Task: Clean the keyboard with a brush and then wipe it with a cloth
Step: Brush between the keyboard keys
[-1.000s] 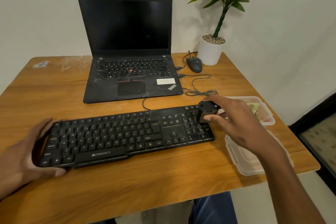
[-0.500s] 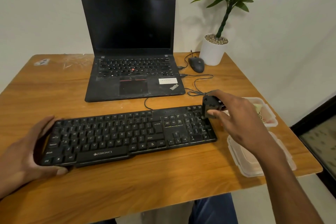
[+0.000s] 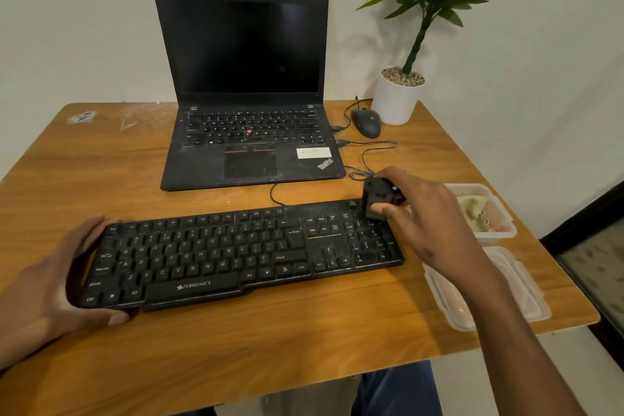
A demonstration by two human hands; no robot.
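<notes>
A black Zebronics keyboard (image 3: 236, 253) lies across the front of the wooden table (image 3: 236, 341). My left hand (image 3: 50, 284) grips its left end, thumb at the front edge. My right hand (image 3: 429, 216) holds a small black brush (image 3: 380, 197) with its bristles down on the top rows of the number pad at the keyboard's right end. A crumpled pale cloth (image 3: 474, 213) sits in an open plastic container (image 3: 506, 226) just right of that hand.
An open black laptop (image 3: 250, 132) stands behind the keyboard, with cables (image 3: 368, 152) and a mouse (image 3: 366, 122) to its right. A white potted plant (image 3: 396, 98) occupies the back right corner. A clear container lid (image 3: 506, 294) lies near the right edge.
The brush in my right hand has moved slightly up and away along the number pad. My left hand keeps its hold on the keyboard's left end.
</notes>
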